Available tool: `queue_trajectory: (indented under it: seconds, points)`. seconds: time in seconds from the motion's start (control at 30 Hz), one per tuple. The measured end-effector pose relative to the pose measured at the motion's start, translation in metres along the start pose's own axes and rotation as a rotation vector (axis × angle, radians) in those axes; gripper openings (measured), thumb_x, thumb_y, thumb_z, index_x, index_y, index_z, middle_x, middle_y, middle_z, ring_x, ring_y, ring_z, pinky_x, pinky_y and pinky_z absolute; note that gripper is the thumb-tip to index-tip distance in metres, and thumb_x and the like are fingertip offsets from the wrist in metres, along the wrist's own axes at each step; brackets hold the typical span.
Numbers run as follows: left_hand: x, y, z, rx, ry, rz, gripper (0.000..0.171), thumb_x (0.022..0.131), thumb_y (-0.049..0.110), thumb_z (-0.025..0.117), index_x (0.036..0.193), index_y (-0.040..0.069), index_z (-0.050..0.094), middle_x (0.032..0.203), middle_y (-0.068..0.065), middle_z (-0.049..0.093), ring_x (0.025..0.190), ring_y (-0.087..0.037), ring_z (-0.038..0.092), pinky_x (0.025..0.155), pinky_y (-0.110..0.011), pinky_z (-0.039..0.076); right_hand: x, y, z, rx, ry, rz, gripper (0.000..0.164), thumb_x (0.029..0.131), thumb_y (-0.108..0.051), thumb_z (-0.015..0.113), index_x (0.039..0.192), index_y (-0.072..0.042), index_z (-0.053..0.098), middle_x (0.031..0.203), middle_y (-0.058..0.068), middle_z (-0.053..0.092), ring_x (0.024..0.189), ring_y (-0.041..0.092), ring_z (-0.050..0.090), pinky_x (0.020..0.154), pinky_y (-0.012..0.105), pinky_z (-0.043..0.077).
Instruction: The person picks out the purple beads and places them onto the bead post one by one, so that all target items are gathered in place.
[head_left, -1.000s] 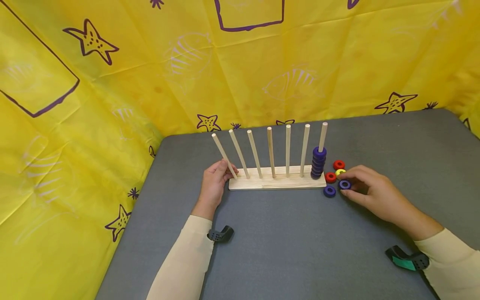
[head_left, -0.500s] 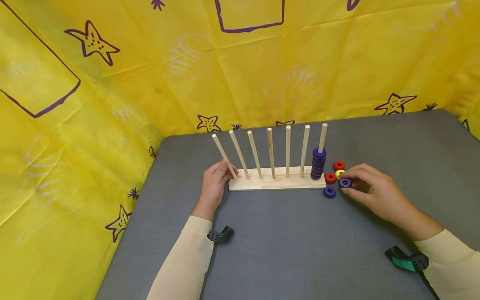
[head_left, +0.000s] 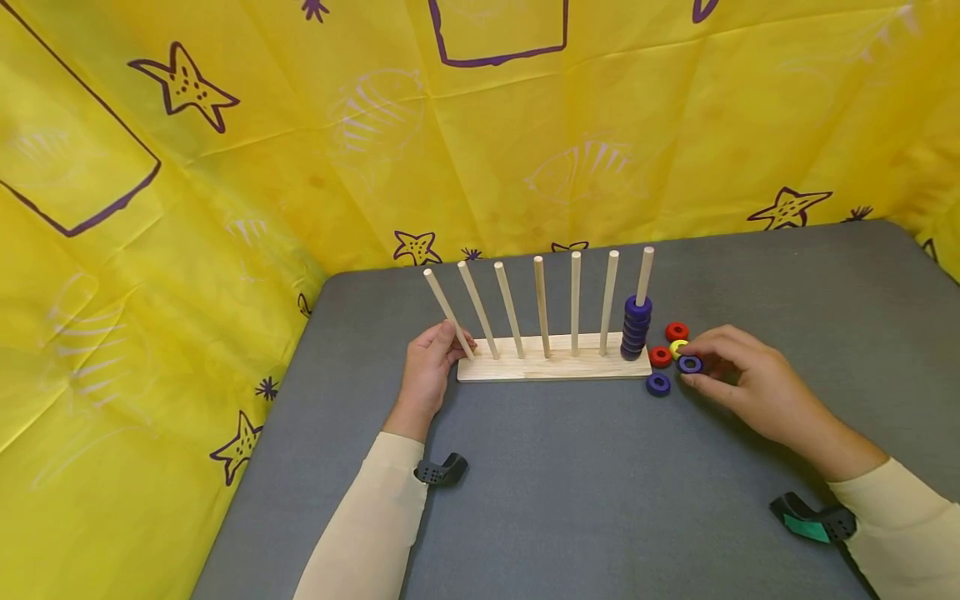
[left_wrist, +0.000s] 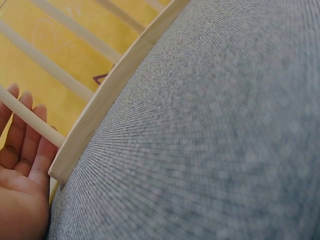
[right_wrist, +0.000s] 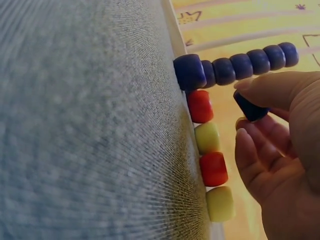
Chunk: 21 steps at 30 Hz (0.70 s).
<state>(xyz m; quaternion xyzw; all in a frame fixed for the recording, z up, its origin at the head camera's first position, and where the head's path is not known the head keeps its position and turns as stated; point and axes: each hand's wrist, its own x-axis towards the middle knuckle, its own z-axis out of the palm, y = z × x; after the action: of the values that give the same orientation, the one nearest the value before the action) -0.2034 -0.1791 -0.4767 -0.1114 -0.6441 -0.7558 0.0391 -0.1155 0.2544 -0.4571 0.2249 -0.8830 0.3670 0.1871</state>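
Note:
My right hand [head_left: 750,383] pinches a blue ring [head_left: 690,365] between thumb and fingers, at the right end of a wooden peg stand [head_left: 555,367]. In the right wrist view, that ring [right_wrist: 250,106] is up off the table, beside a stack of blue rings [right_wrist: 242,65] on the rightmost peg. My left hand [head_left: 432,358] is at the stand's left end, thumb by the leftmost peg [head_left: 448,308]. In the left wrist view, its fingers [left_wrist: 22,135] lie loosely extended behind that peg. The other pegs carry no rings.
A loose blue ring [head_left: 657,384], two red rings [head_left: 660,357] [head_left: 677,332] and a yellow ring [head_left: 678,348] lie right of the stand. The right wrist view shows another yellow ring [right_wrist: 221,204]. A yellow patterned cloth [head_left: 480,125] hangs behind the grey table [head_left: 555,483].
The blue ring in my right hand has risen very slightly. My left hand and the stand have stayed in place.

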Motion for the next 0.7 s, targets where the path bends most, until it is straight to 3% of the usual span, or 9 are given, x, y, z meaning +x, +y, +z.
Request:
queue_trajectory:
  seconds: [0.17, 0.4, 0.7]
  points:
    - [0.0, -0.001, 0.0, -0.005, 0.001, 0.001, 0.051, 0.111, 0.039, 0.063, 0.097, -0.009, 0.073, 0.094, -0.012, 0.073, 0.092, -0.021, 0.07, 0.084, -0.032, 0.057, 0.001, -0.002, -0.002, 0.003, 0.011, -0.015, 0.049, 0.071, 0.016, 0.095, 0.111, -0.007, 0.078, 0.107, 0.001, 0.068, 0.08, 0.01, 0.059, 0.072, 0.013, 0.048]
    - [0.0, 0.0, 0.0, 0.006, 0.0, 0.0, 0.053, 0.114, 0.034, 0.06, 0.101, -0.016, 0.069, 0.095, -0.012, 0.073, 0.093, -0.021, 0.07, 0.084, -0.032, 0.058, 0.005, -0.008, -0.007, 0.02, 0.031, -0.043, 0.051, 0.07, 0.019, 0.093, 0.112, -0.005, 0.077, 0.108, 0.001, 0.068, 0.082, 0.008, 0.059, 0.077, 0.011, 0.049]
    - [0.0, -0.001, -0.001, 0.009, -0.004, -0.003, 0.051, 0.113, 0.036, 0.061, 0.1, -0.012, 0.071, 0.095, -0.011, 0.073, 0.094, -0.023, 0.07, 0.085, -0.033, 0.058, 0.008, -0.015, -0.014, 0.016, 0.047, -0.027, 0.051, 0.07, 0.02, 0.093, 0.112, -0.005, 0.078, 0.11, 0.001, 0.068, 0.082, 0.004, 0.059, 0.075, 0.011, 0.05]
